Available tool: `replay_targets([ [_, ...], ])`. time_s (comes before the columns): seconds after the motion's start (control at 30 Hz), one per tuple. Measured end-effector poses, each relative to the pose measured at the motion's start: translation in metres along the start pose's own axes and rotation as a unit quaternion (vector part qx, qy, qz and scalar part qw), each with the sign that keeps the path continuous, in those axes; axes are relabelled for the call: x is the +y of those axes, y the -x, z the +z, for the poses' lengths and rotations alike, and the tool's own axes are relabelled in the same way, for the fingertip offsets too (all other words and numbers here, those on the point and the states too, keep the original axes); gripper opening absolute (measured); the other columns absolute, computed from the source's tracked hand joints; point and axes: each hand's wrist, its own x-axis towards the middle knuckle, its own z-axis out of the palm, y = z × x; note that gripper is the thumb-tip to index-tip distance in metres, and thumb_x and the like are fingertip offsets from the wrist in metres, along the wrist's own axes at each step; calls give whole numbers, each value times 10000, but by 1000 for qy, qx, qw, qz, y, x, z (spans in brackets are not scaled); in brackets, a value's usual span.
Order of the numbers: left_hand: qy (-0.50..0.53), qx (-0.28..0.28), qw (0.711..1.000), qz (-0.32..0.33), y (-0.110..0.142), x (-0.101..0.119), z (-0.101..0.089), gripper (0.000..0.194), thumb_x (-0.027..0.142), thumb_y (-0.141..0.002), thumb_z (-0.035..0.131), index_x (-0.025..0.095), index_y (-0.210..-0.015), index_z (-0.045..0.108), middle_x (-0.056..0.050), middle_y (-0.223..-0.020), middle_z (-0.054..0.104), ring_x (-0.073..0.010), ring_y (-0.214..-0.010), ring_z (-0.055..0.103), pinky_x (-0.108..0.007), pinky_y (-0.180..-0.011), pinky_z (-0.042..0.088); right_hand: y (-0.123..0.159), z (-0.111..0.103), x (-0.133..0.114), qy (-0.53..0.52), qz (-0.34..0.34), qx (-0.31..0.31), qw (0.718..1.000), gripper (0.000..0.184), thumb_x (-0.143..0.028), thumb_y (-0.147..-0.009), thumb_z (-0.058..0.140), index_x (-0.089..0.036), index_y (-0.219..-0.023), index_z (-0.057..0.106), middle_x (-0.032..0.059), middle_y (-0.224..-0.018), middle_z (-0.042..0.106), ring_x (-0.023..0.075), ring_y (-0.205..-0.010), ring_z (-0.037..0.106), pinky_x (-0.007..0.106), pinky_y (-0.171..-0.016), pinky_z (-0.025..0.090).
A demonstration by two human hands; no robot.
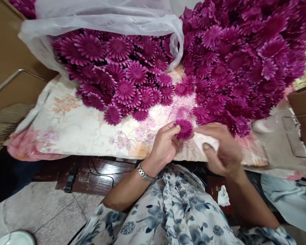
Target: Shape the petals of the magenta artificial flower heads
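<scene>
The left hand pinches one magenta artificial daisy over the cloth-covered worktop; the right hand, blurred, holds thumb apart from fingers at its petals, contact uncertain. Beyond lie many more, in a plastic bag and a loose heap; which are finished cannot be told.

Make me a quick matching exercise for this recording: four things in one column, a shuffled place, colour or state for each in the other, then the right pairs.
Things:
1. left hand
2. wristband
3. right hand
4. bag

Descriptions:
A. whitish, with many purple flowers at its mouth
B. thumb spread apart from the index finger
C. holding a single flower
D. silver, with metal links

Right pairs: 1-C, 2-D, 3-B, 4-A
</scene>
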Motion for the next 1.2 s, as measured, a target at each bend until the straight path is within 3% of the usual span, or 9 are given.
replay_targets([
  [0.1,21,23,999,18,0,-2,1,66,139,-673,680,125,-674,615,14,-626,600,-53,-545,529,-162,-534,415,-13,34,-13,65,-82,-22,994,455,-149,-788,530,-193,-1239,496,100,-1138,666,228,-1102,586,451,-974,440],
  [0.2,57,37,997,43,0,-1,0,116,115,-663,679,127,-627,569,30,-596,551,-41,-546,507,-149,-557,415,-10,48,-13,120,-100,-40,987,514,-170,-812,516,-172,-1321,436,116,-1250,614,238,-1219,524,471,-1028,391],
  [0.37,70,49,996,41,-2,5,-6,153,106,-633,695,129,-626,543,48,-573,504,-33,-511,461,-142,-518,379,2,44,-8,146,-128,-47,980,498,-176,-816,531,-190,-1308,458,85,-1240,627,233,-1258,492,488,-1078,324],
  [0.57,11,50,996,78,1,7,-8,107,177,-652,719,144,-680,621,39,-602,561,-53,-547,480,-177,-567,388,-4,37,-3,163,-102,-21,981,530,-226,-798,583,-212,-1312,454,86,-1239,625,245,-1187,528,469,-1030,372],
  [0.77,-40,10,994,105,3,1,-7,147,268,-653,746,144,-688,676,15,-629,604,-79,-622,511,-205,-649,410,-23,36,-7,80,-47,64,994,239,-165,-812,594,-203,-1048,602,66,-899,679,189,-855,604,355,-779,481],
  [0.97,-47,37,998,38,8,1,-14,236,268,-544,806,113,-648,660,29,-560,518,-36,-520,385,-168,-468,250,-36,42,-1,3,-21,-4,1000,72,-233,-819,622,-195,-853,570,22,-734,597,151,-731,553,292,-651,472],
  [1.1,-75,11,996,38,9,1,-15,241,280,-562,789,94,-660,671,22,-560,501,-38,-536,367,-173,-496,262,-34,44,0,-27,0,6,1000,65,-147,-819,593,-190,-804,547,7,-699,562,126,-678,529,257,-604,447],
  [1.2,-74,28,996,49,7,-1,-15,261,299,-547,804,106,-627,648,37,-539,466,-31,-514,325,-176,-474,225,-33,46,-2,-14,-7,23,1000,63,-123,-827,566,-182,-811,552,15,-701,567,127,-676,531,261,-616,448],
])
